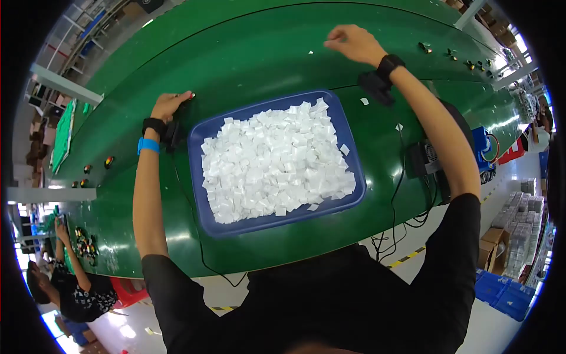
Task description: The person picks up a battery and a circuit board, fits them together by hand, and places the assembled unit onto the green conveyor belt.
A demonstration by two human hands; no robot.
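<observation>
A blue tray (209, 227) on the green table holds a heap of small white square pieces (277, 159). Beyond its far left corner, my left hand (169, 106) is closed in a pinch just above the tabletop. Something tiny and pale with a bit of red shows at those fingertips, too small to name. My right hand (356, 45) reaches past the tray's far right corner, its fingers curled toward the thumb; what they hold, if anything, is hidden. Close to it lies a white speck (311, 52). Black devices are strapped to both wrists.
A loose white piece (364, 101) lies right of the tray. Black cables (402, 171) run over the table's near edge, beside a black box (425, 158). Small dark parts (470, 65) sit far right, others (87, 245) at left near a seated co-worker (73, 289).
</observation>
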